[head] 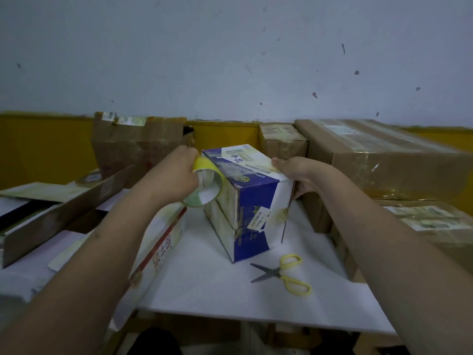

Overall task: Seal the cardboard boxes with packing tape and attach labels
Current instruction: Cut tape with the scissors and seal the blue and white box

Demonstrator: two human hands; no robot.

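Observation:
A blue and white printed cardboard box (252,213) stands on the white table (256,301) in the middle. A small white label is stuck on its near blue side. My left hand (176,175) grips a roll of packing tape (207,187) with a yellow core, held against the box's upper left edge. My right hand (298,172) rests on the box's top right edge, fingers laid flat on top and thumb down the right side.
Yellow-handled scissors (284,274) lie open on the table in front of the box. Taped brown boxes (384,160) are stacked at the right and back. A flattened carton with red print (161,242) and a long cardboard piece (64,211) lie at the left.

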